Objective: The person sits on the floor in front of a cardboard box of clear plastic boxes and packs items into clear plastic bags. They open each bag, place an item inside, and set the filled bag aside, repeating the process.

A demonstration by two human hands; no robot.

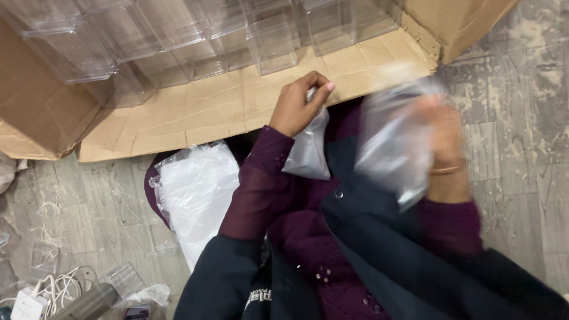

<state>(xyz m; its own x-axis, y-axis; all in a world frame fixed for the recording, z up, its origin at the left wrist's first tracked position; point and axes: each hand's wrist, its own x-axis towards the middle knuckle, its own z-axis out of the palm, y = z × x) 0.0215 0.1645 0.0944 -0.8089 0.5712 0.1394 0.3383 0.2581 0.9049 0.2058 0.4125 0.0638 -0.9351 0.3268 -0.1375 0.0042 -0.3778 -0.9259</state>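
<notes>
Left hand [299, 102] is up with the wrist bent, fingers curled and thumb pinched against them, dark purple sleeve running down the forearm. Right hand [441, 133] is raised too but it's a motion blur, so its grip is unreadable.

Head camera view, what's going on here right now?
A person sitting on the floor holds a small clear plastic bag pinched in the left hand. The right hand, blurred by motion, grips another clear plastic piece; what it is cannot be told. A stack of clear bags lies by the left knee. Ahead, clear plastic boxes sit in an opened cardboard carton.
</notes>
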